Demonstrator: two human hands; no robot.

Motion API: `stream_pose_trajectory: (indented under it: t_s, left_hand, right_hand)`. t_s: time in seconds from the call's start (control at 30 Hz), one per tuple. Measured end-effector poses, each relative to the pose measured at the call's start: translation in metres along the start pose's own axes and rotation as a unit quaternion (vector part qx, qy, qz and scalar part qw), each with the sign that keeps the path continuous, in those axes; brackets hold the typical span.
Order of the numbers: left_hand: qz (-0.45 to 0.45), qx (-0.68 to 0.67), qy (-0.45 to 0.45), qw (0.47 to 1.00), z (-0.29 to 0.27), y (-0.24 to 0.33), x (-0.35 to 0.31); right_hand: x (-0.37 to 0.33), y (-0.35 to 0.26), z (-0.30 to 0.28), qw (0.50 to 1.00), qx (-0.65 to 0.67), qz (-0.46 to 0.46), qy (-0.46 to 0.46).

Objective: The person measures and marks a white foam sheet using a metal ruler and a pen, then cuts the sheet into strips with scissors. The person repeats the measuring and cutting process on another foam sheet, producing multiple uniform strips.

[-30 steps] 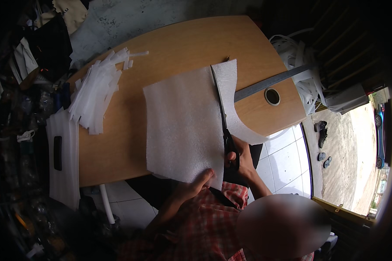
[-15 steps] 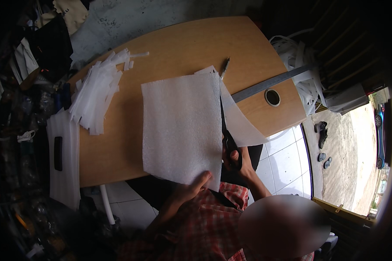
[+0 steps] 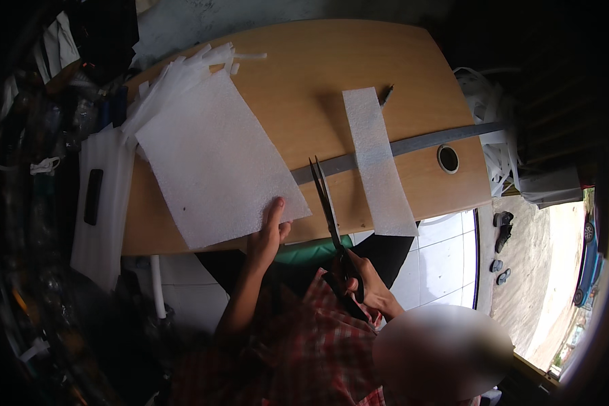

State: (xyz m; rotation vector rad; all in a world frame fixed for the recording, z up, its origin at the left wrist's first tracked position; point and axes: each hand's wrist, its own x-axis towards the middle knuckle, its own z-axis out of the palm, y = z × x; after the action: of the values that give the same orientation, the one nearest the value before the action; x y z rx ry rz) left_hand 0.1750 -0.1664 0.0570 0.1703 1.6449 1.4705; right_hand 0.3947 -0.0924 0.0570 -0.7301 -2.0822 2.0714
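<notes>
My left hand (image 3: pixel 269 233) grips the near edge of a large white foam sheet (image 3: pixel 213 159), thumb on top. The sheet is tilted, and its far left part overlaps the pile of foam strips. In my right hand (image 3: pixel 369 284) are black-handled scissors (image 3: pixel 331 216), blades slightly apart and pointing away from me. A narrower white foam piece (image 3: pixel 375 159), apart from the sheet, lies across the steel ruler (image 3: pixel 426 139). Its near end reaches past the table edge, close to my right hand.
A wooden table (image 3: pixel 304 74) has a round cable hole (image 3: pixel 447 158) at right. Beyond the narrow piece lies a pen (image 3: pixel 387 95). At left, foam strips (image 3: pixel 176 88) are heaped, and a black phone (image 3: pixel 93 196) rests on more foam (image 3: pixel 118 169). White offcuts (image 3: pixel 487 101) hang by the right edge.
The foam has come apart into a large sheet and a narrow piece. My left hand has carried the sheet left toward the strips. The scissors are now clear of the foam.
</notes>
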Motion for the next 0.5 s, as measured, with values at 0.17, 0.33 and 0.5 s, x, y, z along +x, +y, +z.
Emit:
stream_pose_trajectory:
  t_s: [0.17,0.33,0.5]
  left_hand:
    - [0.069,-0.037,0.019,0.997,0.016,0.002,0.020]
    - [0.123,-0.011,0.032,0.992,0.016,0.005,0.029]
    - [0.108,0.086,0.023,0.990,0.025,0.004,0.027]
  right_hand:
    - [-0.010,0.005,0.013,0.999,-0.038,0.008,-0.014]
    - [-0.018,0.007,0.020,0.999,-0.020,0.029,-0.013]
    - [-0.019,0.012,0.021,1.000,-0.022,0.000,0.019]
